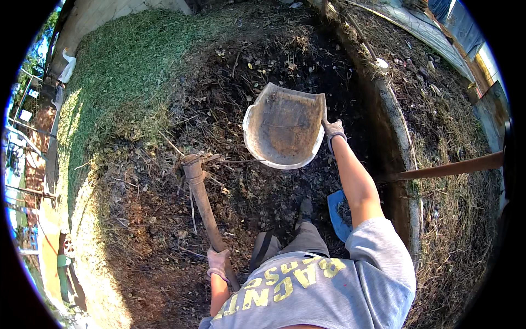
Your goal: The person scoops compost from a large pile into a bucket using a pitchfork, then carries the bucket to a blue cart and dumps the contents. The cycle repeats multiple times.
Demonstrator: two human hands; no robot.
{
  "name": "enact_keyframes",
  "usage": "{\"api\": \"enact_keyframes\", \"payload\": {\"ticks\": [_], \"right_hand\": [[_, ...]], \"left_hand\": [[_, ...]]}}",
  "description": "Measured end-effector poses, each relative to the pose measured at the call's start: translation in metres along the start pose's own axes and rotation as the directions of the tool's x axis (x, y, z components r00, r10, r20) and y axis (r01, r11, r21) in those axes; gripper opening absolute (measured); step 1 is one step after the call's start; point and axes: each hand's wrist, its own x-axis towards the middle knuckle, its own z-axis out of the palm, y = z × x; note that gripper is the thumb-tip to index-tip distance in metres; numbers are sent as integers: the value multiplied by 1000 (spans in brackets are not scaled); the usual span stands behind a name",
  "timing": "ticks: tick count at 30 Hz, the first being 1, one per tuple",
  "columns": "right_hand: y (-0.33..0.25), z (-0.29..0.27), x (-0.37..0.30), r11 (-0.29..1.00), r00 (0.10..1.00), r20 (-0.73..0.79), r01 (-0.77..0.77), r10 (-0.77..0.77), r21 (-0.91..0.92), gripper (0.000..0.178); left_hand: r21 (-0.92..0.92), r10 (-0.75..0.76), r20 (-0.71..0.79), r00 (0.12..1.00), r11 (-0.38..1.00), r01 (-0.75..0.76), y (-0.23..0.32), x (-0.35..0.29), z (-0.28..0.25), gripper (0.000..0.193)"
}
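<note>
My gloved right hand (333, 129) grips the right rim of a dirty white plastic tub (285, 129), cut open along its far side. The tub is held over the dark compost, and its inside is brown with soil. Down at the lower left, my gloved left hand (217, 262) is wrapped round the wooden handle of a long-handled digging tool (203, 200). The tool's head, with a thin metal prong pointing right, lies against the heap; stalks and litter partly hide its shape. Both hands are closed.
Green grass clippings (137, 52) are heaped at the far left, beside a white bird (67, 67). A concrete edge (402, 137) runs along the right, with a wooden pole (455, 167) across it. A blue container (339, 215) stands near my foot (306, 208).
</note>
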Motion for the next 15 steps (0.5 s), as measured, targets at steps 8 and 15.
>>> {"api": "enact_keyframes", "payload": {"ticks": [8,15], "right_hand": [[-31,100,-173,942,159,957,274,-244,195,71],[-91,109,-169,854,14,887,-261,-462,449,63]], "left_hand": [[55,90,234,968,993,-106,177,61,96,37],[43,166,417,893,978,-202,296,129,136,45]]}}
